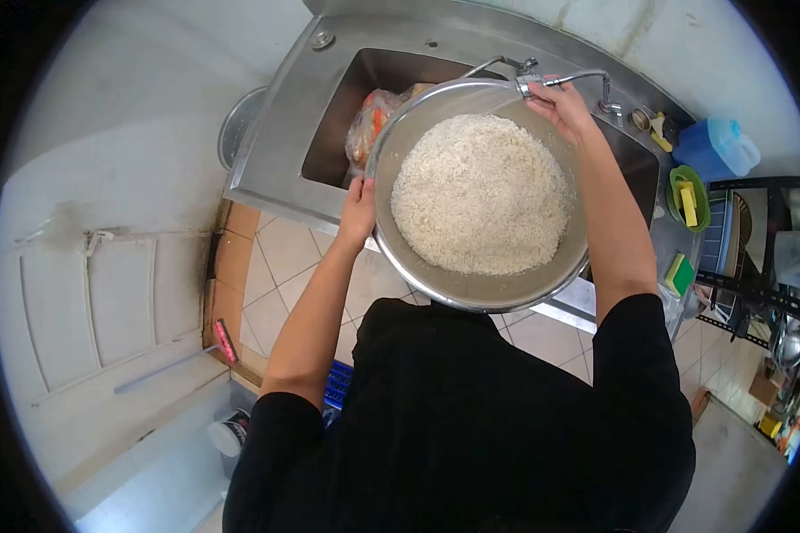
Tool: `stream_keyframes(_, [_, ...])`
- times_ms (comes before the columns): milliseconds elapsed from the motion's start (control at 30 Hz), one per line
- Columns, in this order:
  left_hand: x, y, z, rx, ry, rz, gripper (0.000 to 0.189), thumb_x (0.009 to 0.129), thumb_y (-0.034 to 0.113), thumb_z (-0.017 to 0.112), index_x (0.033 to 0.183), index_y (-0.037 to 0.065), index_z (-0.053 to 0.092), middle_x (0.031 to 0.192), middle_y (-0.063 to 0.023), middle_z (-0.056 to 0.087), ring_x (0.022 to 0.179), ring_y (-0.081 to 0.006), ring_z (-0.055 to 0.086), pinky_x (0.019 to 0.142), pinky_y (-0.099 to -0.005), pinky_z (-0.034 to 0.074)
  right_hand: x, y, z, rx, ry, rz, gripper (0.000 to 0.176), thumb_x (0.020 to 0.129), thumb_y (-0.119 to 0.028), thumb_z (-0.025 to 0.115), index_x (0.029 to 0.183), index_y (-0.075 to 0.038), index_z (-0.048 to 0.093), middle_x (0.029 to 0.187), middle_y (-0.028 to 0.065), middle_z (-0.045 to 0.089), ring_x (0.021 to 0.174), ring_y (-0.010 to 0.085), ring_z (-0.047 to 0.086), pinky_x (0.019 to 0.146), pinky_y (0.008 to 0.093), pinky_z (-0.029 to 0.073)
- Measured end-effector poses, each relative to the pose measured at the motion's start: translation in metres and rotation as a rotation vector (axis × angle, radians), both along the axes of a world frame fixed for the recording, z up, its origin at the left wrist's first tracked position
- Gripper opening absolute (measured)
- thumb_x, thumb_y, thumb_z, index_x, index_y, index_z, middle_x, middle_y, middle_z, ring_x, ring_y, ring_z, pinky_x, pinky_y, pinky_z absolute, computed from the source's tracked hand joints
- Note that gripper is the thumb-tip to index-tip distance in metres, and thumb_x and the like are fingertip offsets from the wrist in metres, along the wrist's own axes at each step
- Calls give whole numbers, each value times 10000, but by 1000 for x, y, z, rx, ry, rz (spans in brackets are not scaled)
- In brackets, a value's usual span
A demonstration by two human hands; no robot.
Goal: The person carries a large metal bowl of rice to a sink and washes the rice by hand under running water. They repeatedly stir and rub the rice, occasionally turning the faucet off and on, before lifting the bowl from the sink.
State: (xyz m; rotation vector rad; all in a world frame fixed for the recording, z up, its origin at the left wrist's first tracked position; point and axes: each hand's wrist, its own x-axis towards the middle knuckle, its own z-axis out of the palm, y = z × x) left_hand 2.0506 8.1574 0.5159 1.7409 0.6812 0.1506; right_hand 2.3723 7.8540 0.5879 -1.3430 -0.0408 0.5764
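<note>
A large round metal bowl [453, 286] is at the sink's front edge, with a broad heap of white rice [480, 195] inside. My left hand [358, 211] is closed on the bowl's left rim. At the far right side of the bowl, my right hand [560, 108] is closed around the end of a metal faucet [526, 86], just over the rim. A faint pale streak, seemingly water, runs from the faucet end into the bowl. The fingers' undersides are hidden on both hands.
Behind the bowl, a plastic bag of orange and pale food [371, 127] lies in the steel sink [324, 142]. A blue liquid jug [716, 148], a green basket [700, 206] and a green-yellow sponge [680, 274] stand on the right. Further right is a black shelf rack [760, 289].
</note>
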Motion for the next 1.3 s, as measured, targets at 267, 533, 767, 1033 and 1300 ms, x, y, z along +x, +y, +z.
stream_keyframes(267, [11,-1,19,394,178,-21,464,938,307,672,1223,-43,563,1117,-225,701,1043,-329,682,929,-405,510,-5,-19,-6,34,-6,42,484,914,-94,750,1290,8,463,1122,144,665,972,199,690,878,330,618])
stream_keyframes(533, [37,-14,53,624,479,-117,594,883,280,694,1352,6,453,1366,-283,546,1247,-449,548,986,-487,489,-6,-32,3,-73,-69,-8,496,902,-69,752,1285,3,445,1131,129,657,1008,216,683,856,339,615])
stream_keyframes(767, [10,-74,22,1466,512,-621,584,960,197,526,1514,67,400,1584,-209,362,1497,-396,274,1186,-599,230,53,-65,13,-441,-527,-89,492,812,-157,830,1170,-8,527,1020,87,654,913,159,640,766,302,503])
stream_keyframes(1033, [42,-114,85,962,274,-616,190,952,133,542,1097,41,623,1211,-174,667,1248,-356,561,1059,-509,406,59,-123,25,-534,-583,196,413,805,-115,811,1142,-37,585,1072,65,655,988,164,638,875,305,516])
stream_keyframes(1300, [92,-154,39,824,-100,-542,239,902,38,569,1136,24,614,995,-206,673,1037,-407,607,937,-464,496,55,-134,54,-509,-378,115,410,874,-137,766,1232,-90,572,1125,-11,660,1002,108,625,837,280,503])
